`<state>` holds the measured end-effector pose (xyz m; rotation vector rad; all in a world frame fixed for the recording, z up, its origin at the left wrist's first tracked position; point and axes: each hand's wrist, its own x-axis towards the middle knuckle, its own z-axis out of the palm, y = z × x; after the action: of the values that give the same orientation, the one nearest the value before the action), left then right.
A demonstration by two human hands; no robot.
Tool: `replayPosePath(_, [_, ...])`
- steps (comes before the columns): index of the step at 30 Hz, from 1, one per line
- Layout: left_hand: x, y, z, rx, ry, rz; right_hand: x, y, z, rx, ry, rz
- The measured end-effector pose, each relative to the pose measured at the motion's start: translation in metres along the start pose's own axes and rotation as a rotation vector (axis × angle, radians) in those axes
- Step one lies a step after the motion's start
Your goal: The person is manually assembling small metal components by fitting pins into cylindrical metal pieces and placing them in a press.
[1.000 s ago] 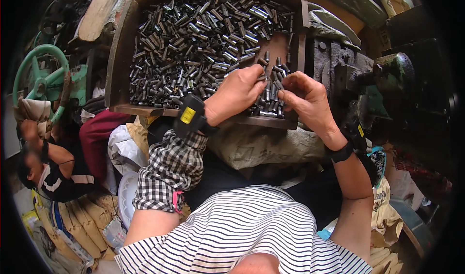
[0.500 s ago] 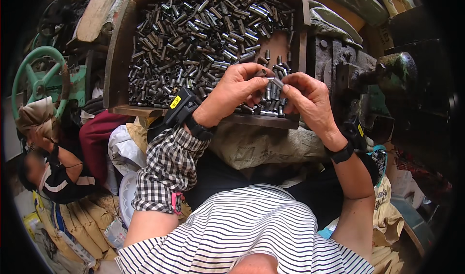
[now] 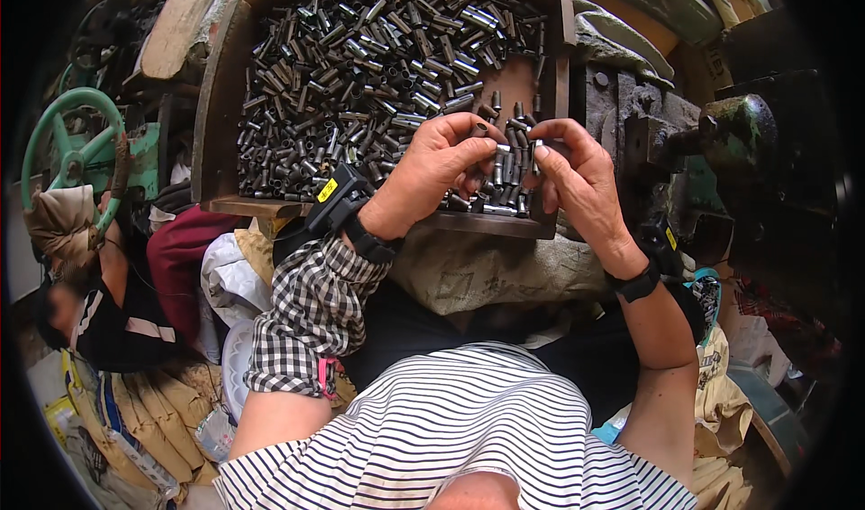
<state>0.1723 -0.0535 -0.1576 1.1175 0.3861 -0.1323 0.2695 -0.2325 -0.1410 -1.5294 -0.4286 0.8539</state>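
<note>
Over the front right part of a wooden tray (image 3: 216, 104), my two hands are close together but apart. My left hand (image 3: 432, 172) is closed on short metal tubes; the round open end of a dark tube (image 3: 480, 130) shows above the thumb, and a shiny end pokes out by the thumb tip. Pinched between thumb and fingers of my right hand (image 3: 581, 181) is a small shiny metal tube (image 3: 539, 146), roughly upright. Below and between the hands lie several tubes (image 3: 509, 172) side by side. A dense heap of similar tubes (image 3: 378, 68) fills most of the tray.
A green handwheel (image 3: 77, 150) stands at the left, with another person (image 3: 126, 321) beside it. Dark machinery (image 3: 739, 141) borders the tray on the right. Sacking (image 3: 496, 271) hangs under the tray's front edge. Paper sacks (image 3: 153, 411) lie at the lower left.
My right hand has drawn slightly right, away from my left, and its tube has turned more upright. My left hand stays nearly in place. The other person's arm and head have shifted.
</note>
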Motion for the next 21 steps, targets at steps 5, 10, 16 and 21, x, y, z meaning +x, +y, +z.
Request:
replayPosePath(5, [-0.001, -0.003, -0.001, -0.041, -0.01, 0.012, 0.002, 0.005, 0.003, -0.042, 0.069, -0.046])
replayPosePath(10, [-0.002, -0.004, 0.001, -0.041, -0.005, 0.019, 0.004, 0.007, -0.003, 0.161, 0.12, 0.028])
replayPosePath(16, [-0.002, -0.005, 0.004, -0.042, 0.018, 0.021, 0.001, 0.011, 0.005, 0.327, 0.103, 0.096])
replayPosePath(21, [-0.001, -0.007, 0.004, -0.051, 0.032, 0.031, -0.002, 0.012, 0.007, 0.447, 0.083, 0.134])
